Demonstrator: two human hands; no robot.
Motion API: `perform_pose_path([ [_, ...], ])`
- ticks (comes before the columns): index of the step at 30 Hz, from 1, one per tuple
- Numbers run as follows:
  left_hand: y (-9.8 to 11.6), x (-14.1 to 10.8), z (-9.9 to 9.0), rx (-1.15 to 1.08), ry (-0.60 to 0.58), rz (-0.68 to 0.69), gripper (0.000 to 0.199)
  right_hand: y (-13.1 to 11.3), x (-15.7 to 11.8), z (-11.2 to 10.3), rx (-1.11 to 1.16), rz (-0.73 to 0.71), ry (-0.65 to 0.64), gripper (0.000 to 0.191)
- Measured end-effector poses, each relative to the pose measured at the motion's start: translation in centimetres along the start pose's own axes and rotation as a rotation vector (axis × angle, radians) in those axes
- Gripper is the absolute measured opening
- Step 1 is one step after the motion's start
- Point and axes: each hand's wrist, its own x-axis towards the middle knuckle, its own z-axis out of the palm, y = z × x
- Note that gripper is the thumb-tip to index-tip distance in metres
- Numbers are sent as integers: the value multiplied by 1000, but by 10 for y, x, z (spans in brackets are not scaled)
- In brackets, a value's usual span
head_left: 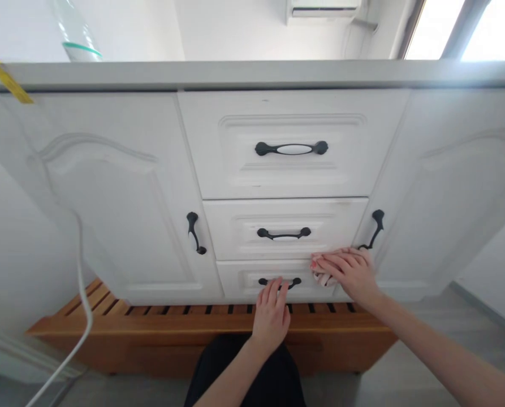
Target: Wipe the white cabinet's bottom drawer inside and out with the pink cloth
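A folded pink and white cloth (322, 271) lies under my right hand (356, 277), pressed against the white cabinet front by the right end of the bottom drawer (235, 277). The fingers of that hand are closed over the cloth and hide part of it. My left hand (271, 314) is at the bottom drawer's dark handle (294, 282), with its fingers stretched out over the handle's left half. Above it are the middle drawer's handle (284, 233) and the top drawer's handle (292, 148), both dark with pale centres.
Cabinet doors with dark handles (195, 233) flank the drawers. A slatted wooden bench (163, 325) stands below, close to my knee (239, 379). A white cable (81, 271) hangs at the left. On the countertop (235, 73) stands a clear bottle (76, 34).
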Motion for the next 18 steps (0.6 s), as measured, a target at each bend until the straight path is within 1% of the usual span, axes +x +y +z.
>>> perform_pose_path([
  [3, -3, 3, 3, 1, -64, -28, 74, -16, -26, -9, 150, 255, 62, 70],
  [4, -4, 3, 4, 5, -71, -29, 75, -23, -36, -11, 214, 323, 89, 72],
  [6, -4, 2, 5, 6, -63, -37, 73, -40, -56, -13, 323, 410, 135, 76],
  [8, -1, 1, 6, -13, -43, -68, 68, -60, -76, -13, 400, 469, 165, 74],
  [11, 6, 0, 8, -56, -28, -124, 66, -92, -105, -9, 483, 534, 223, 63],
  [13, 9, 0, 9, -75, -34, -161, 66, -110, -124, -4, 525, 549, 247, 57],
  [16, 11, 1, 10, -91, -58, -191, 65, -126, -145, 3, 555, 567, 261, 60],
  [18, 11, 1, 9, -101, -66, -189, 64, -130, -148, 3, 566, 568, 263, 61],
])
